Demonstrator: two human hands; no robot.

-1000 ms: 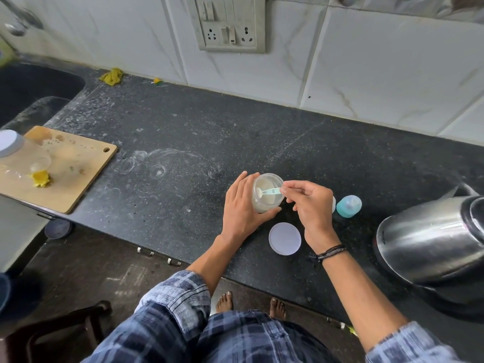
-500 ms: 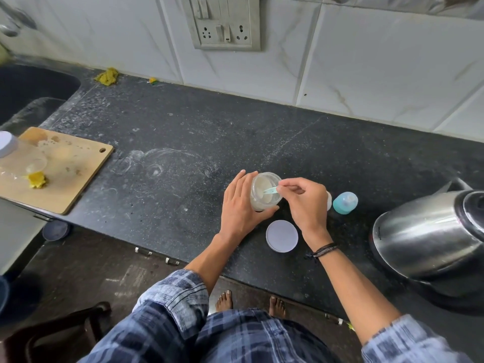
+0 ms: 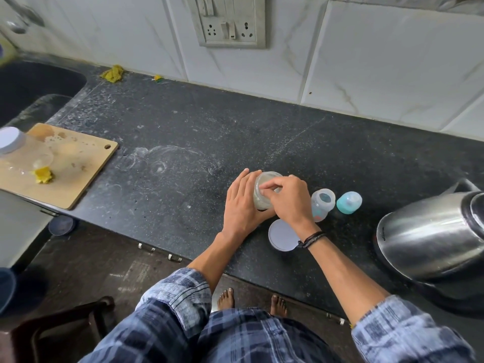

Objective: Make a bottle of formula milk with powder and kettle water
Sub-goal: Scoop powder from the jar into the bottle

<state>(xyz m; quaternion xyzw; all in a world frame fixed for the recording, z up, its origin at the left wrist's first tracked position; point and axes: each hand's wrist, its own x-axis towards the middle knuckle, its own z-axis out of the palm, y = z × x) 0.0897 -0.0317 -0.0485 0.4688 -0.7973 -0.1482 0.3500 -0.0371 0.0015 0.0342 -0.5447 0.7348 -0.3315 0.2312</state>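
Observation:
My left hand [image 3: 241, 205] wraps the side of a clear powder jar [image 3: 262, 197] standing open on the black counter [image 3: 183, 179]. My right hand [image 3: 286, 199] reaches over the jar's mouth with its fingertips dipped inside; the small scoop it held earlier is hidden by the fingers. The jar's pale round lid [image 3: 282, 235] lies flat on the counter just in front. An open baby bottle [image 3: 322, 204] stands right of my right hand, with its teal cap [image 3: 349, 202] beside it. A steel kettle [image 3: 432, 231] sits at the far right.
A wooden cutting board [image 3: 65, 169] with a clear lidded container [image 3: 13, 142] and a yellow scrap lies at the left edge, by the dark sink [image 3: 31, 87]. A wall socket panel [image 3: 230, 24] is above the counter. A dark chair [image 3: 65, 323] stands low left.
My right hand has dropped from above the jar's rim into its mouth, hiding the scoop. The baby bottle, covered by that hand before, now shows. My left hand stays on the jar.

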